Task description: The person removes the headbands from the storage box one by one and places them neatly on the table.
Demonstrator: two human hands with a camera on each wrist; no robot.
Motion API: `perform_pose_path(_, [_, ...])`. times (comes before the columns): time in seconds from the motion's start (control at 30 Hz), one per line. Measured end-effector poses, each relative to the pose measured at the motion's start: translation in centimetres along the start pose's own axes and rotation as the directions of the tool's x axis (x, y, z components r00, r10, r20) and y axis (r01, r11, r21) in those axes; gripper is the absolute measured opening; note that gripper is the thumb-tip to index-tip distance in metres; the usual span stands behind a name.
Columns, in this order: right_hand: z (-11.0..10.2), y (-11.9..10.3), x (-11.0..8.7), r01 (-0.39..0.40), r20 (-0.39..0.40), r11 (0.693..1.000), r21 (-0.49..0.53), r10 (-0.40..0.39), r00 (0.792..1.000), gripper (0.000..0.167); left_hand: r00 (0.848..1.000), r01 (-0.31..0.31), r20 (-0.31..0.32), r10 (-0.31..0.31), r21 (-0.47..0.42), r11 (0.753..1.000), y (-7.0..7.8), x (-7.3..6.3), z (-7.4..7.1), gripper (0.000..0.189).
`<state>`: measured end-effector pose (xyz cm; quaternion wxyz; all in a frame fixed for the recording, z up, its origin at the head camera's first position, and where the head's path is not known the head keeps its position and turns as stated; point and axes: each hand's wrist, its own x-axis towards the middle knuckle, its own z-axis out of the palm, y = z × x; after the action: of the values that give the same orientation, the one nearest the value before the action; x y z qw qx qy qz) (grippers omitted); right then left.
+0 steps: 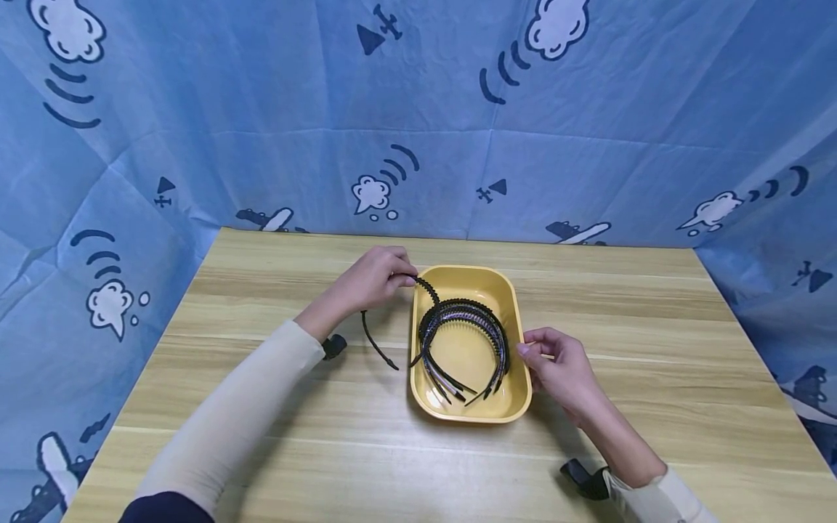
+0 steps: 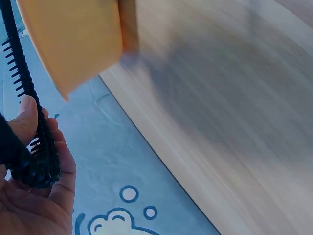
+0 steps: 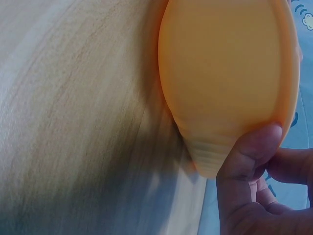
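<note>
A yellow plastic tray (image 1: 472,418) stands on the table and holds several black headbands (image 1: 472,311) bunched together in a ring. My left hand (image 1: 379,280) pinches a black toothed headband (image 2: 19,61) at the tray's far left corner. One part of this headband reaches over the rim into the tray, while a thin end (image 1: 375,345) hangs outside, left of the tray. The comb teeth show clearly in the left wrist view. With thumb and fingers, my right hand (image 1: 559,367) holds the tray's right side at the rim; the right wrist view shows the thumb (image 3: 261,142) against the wall.
The wooden table (image 1: 294,465) extends on both sides of the tray. A blue patterned cloth (image 1: 418,181) hangs behind its back edge and along the sides. Black wrist straps with small devices (image 1: 585,479) are on both wrists.
</note>
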<state>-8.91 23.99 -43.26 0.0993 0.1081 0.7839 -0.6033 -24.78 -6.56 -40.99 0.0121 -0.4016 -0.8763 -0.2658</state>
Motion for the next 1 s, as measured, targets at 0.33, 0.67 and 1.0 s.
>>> perform_pose_path(0.33, [0.1, -0.1, 0.0, -0.006, 0.000, 1.000, -0.001, 0.006, 1.000, 0.031, 0.999, 0.043, -0.007, -0.043, -0.035, 0.998, -1.1, -1.1, -0.1, 0.018])
perform_pose_path(0.67, [0.1, -0.1, 0.0, -0.005, -0.006, 1.000, -0.002, 0.005, 1.000, 0.030, 0.998, 0.063, -0.021, -0.065, -0.060, 0.996, -2.2, -1.8, -0.5, 0.018])
perform_pose_path(1.0, [0.2, -0.1, 0.0, -0.006, -0.005, 1.000, -0.014, 0.006, 1.000, 0.030, 0.995, 0.089, -0.037, -0.091, -0.051, 0.995, -3.3, -2.6, -0.6, 0.016])
